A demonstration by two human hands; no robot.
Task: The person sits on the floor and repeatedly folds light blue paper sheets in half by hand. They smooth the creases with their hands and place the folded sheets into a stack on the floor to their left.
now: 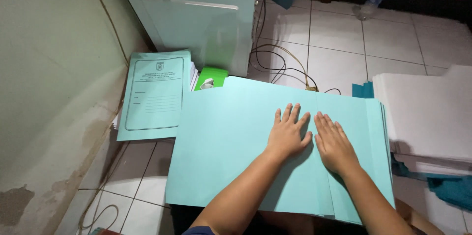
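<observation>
Now | left hand (287,134) and right hand (334,141) spread flat, side by side, pressing the big teal sheet (221,141) | maybe flattening a fold | printed covers (155,94) stacked by wall (54,67)

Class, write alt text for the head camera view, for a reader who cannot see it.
Both hands, left hand and right hand, press flat side by side on a stack of large light-blue sheets on a tiled floor. A printed blue cover lies left; a white paper stack sits right; a white machine stands behind.
</observation>
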